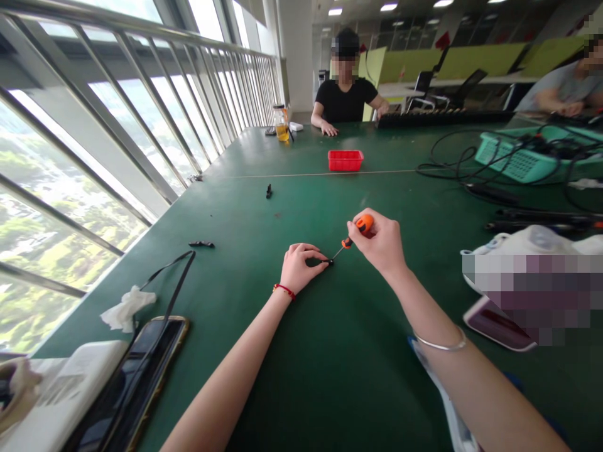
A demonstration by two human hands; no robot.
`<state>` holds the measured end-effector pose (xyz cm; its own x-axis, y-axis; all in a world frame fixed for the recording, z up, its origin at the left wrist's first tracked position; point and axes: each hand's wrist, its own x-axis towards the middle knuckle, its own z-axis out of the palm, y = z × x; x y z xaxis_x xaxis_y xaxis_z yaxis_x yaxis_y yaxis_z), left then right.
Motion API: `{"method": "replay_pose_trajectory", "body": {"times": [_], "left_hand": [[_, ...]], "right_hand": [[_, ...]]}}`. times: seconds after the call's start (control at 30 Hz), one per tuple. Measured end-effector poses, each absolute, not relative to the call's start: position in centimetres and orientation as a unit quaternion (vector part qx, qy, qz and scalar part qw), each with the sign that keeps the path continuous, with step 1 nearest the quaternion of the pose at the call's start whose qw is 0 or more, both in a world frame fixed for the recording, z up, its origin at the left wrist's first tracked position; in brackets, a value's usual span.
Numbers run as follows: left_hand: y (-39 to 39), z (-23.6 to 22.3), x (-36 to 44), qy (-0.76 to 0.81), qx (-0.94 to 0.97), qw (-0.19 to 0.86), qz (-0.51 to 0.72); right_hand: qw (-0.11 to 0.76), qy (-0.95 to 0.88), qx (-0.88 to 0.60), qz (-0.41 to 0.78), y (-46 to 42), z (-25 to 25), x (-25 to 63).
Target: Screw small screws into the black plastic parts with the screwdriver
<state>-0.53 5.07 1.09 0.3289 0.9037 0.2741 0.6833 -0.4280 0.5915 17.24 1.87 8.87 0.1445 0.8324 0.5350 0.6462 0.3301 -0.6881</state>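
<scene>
My right hand (pixel 380 242) is closed around the orange and black handle of a screwdriver (pixel 347 242). Its thin metal shaft slants down to the left, and the tip meets a small black part (pixel 330 261) on the green table (pixel 330 351). My left hand (pixel 304 265) pinches that part between thumb and fingers, low over the tabletop. The part is too small and too covered by the fingertips for its kind to show.
Small black pieces lie at left (pixel 201 244) and farther back (pixel 269 191). A red bin (pixel 345 161) stands ahead. Phone (pixel 160 351) and strap lie left; cables and a teal basket (pixel 513 157) right. One person (pixel 346 100) sits opposite, another far right. A railing (pixel 141 56) borders the left.
</scene>
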Motion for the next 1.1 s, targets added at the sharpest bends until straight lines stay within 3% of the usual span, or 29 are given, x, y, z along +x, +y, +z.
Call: {"method": "replay_pose_trajectory", "body": {"times": [0.63, 0.87, 1.1], "left_hand": [[4.8, 1.2, -0.6, 0.499, 0.799, 0.180, 0.283], [4.9, 1.0, -0.5, 0.494, 0.802, 0.178, 0.284], [5.0, 0.9, -0.7, 0.494, 0.803, 0.181, 0.279]], "right_hand": [[0.475, -0.652, -0.585, 0.090, 1.8, 8.9, 17.2], [0.445, -0.659, -0.605, 0.038, 1.7, 9.5, 17.0], [0.318, -0.699, -0.640, 0.021, 2.1, 12.2, 16.4]]}}
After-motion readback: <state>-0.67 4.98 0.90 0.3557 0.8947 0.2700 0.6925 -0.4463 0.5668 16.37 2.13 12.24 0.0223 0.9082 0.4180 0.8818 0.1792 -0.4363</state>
